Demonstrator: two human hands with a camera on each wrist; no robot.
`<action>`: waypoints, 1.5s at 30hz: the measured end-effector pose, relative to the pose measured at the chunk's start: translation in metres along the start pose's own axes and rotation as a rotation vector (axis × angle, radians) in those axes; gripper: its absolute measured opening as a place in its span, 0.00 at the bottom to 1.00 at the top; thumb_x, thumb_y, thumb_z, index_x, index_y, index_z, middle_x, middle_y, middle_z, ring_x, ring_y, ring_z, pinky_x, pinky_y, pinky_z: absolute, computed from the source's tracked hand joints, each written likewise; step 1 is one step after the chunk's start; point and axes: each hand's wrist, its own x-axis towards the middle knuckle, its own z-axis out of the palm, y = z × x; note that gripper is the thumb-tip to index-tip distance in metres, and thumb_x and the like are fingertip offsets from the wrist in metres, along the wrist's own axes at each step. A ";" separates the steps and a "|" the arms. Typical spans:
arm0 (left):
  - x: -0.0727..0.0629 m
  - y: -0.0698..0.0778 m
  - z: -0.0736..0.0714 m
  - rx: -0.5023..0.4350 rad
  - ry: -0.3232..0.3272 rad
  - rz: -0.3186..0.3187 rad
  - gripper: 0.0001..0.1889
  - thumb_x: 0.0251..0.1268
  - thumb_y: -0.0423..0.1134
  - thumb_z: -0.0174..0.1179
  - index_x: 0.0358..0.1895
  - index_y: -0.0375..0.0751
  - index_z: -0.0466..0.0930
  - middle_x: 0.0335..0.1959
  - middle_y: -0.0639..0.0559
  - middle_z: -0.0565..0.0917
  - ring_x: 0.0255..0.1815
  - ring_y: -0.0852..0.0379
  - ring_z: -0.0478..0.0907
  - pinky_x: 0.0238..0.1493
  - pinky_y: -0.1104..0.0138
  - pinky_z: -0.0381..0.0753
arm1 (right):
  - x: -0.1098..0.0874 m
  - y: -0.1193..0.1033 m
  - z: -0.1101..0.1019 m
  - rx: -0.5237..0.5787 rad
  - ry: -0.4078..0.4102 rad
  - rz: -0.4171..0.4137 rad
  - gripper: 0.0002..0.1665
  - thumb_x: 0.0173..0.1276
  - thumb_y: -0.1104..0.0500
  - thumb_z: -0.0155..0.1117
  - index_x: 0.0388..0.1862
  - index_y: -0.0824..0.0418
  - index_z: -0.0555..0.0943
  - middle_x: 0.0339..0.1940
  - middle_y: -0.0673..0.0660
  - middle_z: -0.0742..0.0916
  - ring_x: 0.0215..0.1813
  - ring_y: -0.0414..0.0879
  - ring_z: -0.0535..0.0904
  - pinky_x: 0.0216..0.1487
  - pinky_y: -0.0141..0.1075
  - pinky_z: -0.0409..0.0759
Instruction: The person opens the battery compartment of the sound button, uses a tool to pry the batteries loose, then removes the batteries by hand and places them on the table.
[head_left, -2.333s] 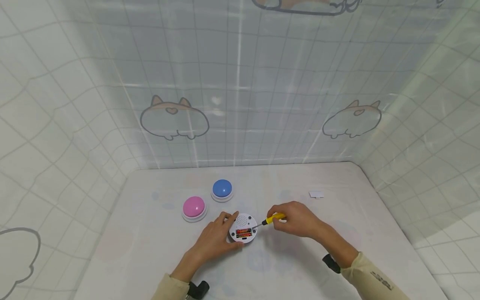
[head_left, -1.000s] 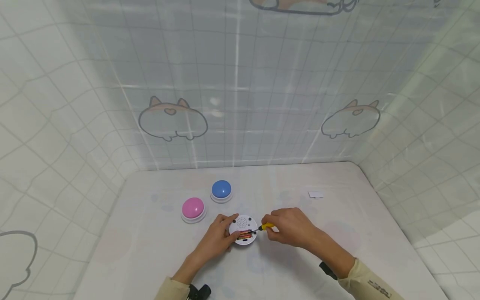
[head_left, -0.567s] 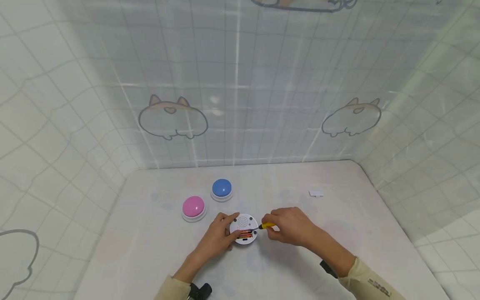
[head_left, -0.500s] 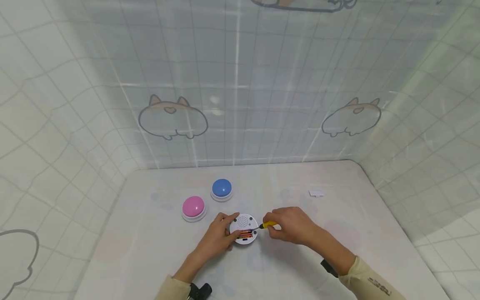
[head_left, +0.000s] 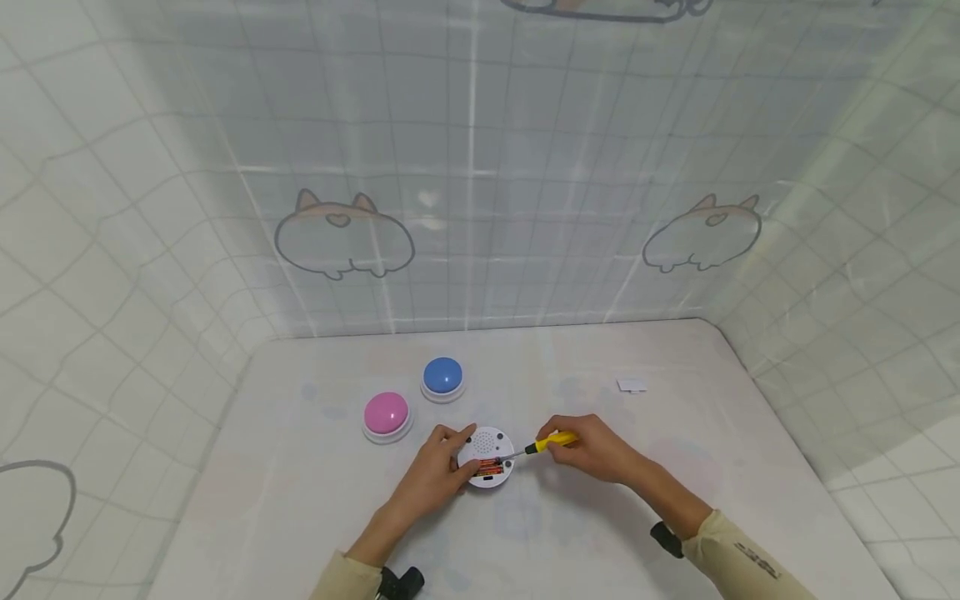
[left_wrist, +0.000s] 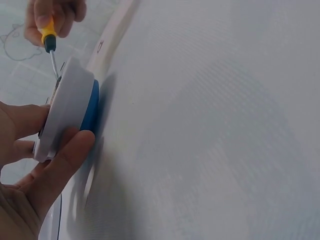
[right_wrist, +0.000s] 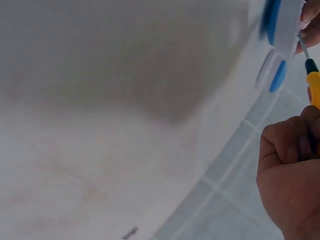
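Within your left hand (head_left: pixel 433 468), gripped: upturned button (head_left: pixel 485 444), likely light, stiff; best held by rim (left_wrist: pixel 75 95). Right hand (head_left: pixel 597 448) pinches yellow screwdriver (head_left: pixel 553 442).

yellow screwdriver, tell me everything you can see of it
The screwdriver has a yellow, plastic-looking handle, a dark collar and a thin, metallic shaft. The right hand grips the handle. In the head view it slants down leftward, its tip at the batteries in the upturned white device; the tip's exact shape is too small to tell.
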 end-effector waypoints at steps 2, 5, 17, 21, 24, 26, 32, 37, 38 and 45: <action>0.000 0.000 0.000 0.008 -0.001 0.000 0.33 0.67 0.46 0.67 0.74 0.44 0.69 0.50 0.49 0.72 0.24 0.67 0.72 0.27 0.73 0.73 | -0.001 0.005 0.002 0.049 0.002 0.010 0.13 0.69 0.60 0.64 0.46 0.40 0.85 0.47 0.44 0.87 0.41 0.44 0.77 0.40 0.32 0.79; -0.001 0.000 0.000 0.014 0.006 -0.005 0.34 0.67 0.45 0.68 0.74 0.44 0.69 0.50 0.48 0.72 0.24 0.67 0.72 0.27 0.73 0.74 | -0.001 0.008 0.003 0.088 0.003 0.011 0.13 0.70 0.59 0.64 0.46 0.41 0.85 0.48 0.45 0.87 0.42 0.46 0.77 0.40 0.33 0.79; 0.001 0.007 0.003 0.054 0.036 -0.010 0.34 0.67 0.48 0.67 0.73 0.43 0.70 0.52 0.47 0.72 0.31 0.64 0.70 0.32 0.73 0.73 | 0.003 0.002 0.006 0.096 0.003 -0.027 0.13 0.70 0.59 0.65 0.46 0.40 0.85 0.48 0.44 0.87 0.42 0.45 0.78 0.41 0.33 0.79; 0.003 0.007 0.005 0.060 0.045 -0.017 0.33 0.67 0.47 0.68 0.73 0.44 0.70 0.53 0.47 0.73 0.33 0.63 0.70 0.33 0.73 0.73 | 0.002 0.000 0.005 0.068 -0.005 -0.035 0.13 0.70 0.58 0.64 0.47 0.39 0.85 0.48 0.43 0.87 0.42 0.44 0.77 0.41 0.33 0.79; 0.002 0.005 0.005 0.058 0.047 -0.025 0.33 0.67 0.47 0.67 0.73 0.44 0.70 0.53 0.48 0.73 0.33 0.63 0.70 0.32 0.73 0.73 | 0.000 -0.001 0.002 0.047 0.014 -0.042 0.15 0.70 0.60 0.64 0.47 0.39 0.85 0.48 0.43 0.87 0.43 0.44 0.77 0.42 0.33 0.79; 0.002 0.004 0.005 0.055 0.049 -0.026 0.33 0.67 0.47 0.67 0.73 0.44 0.70 0.53 0.48 0.73 0.31 0.64 0.70 0.32 0.73 0.72 | 0.000 -0.001 -0.001 0.037 0.025 -0.050 0.15 0.70 0.60 0.64 0.47 0.39 0.85 0.48 0.43 0.87 0.43 0.44 0.77 0.42 0.33 0.79; 0.002 0.003 0.005 0.040 0.059 -0.026 0.32 0.66 0.46 0.68 0.72 0.45 0.71 0.52 0.49 0.73 0.30 0.65 0.70 0.31 0.72 0.72 | -0.002 -0.001 -0.004 0.010 0.011 -0.051 0.14 0.68 0.59 0.65 0.45 0.38 0.85 0.47 0.41 0.87 0.44 0.43 0.78 0.45 0.34 0.80; 0.002 0.003 0.005 0.030 0.047 -0.035 0.32 0.67 0.45 0.67 0.74 0.49 0.70 0.50 0.51 0.72 0.32 0.63 0.70 0.32 0.72 0.72 | -0.002 -0.004 -0.005 -0.011 -0.014 -0.034 0.13 0.67 0.57 0.65 0.45 0.37 0.85 0.46 0.38 0.87 0.45 0.41 0.79 0.49 0.35 0.80; 0.001 0.003 0.005 0.028 0.043 -0.036 0.32 0.68 0.45 0.66 0.74 0.51 0.70 0.49 0.51 0.72 0.32 0.63 0.70 0.32 0.72 0.72 | -0.002 -0.005 -0.006 -0.015 -0.018 -0.032 0.13 0.67 0.57 0.65 0.45 0.38 0.85 0.46 0.38 0.87 0.45 0.41 0.79 0.49 0.35 0.80; 0.001 0.005 0.004 0.029 0.043 -0.007 0.31 0.68 0.45 0.66 0.73 0.53 0.71 0.48 0.51 0.72 0.32 0.64 0.70 0.33 0.72 0.72 | -0.001 -0.009 -0.008 -0.083 -0.017 -0.059 0.12 0.68 0.56 0.65 0.46 0.40 0.86 0.45 0.37 0.87 0.44 0.39 0.79 0.49 0.36 0.80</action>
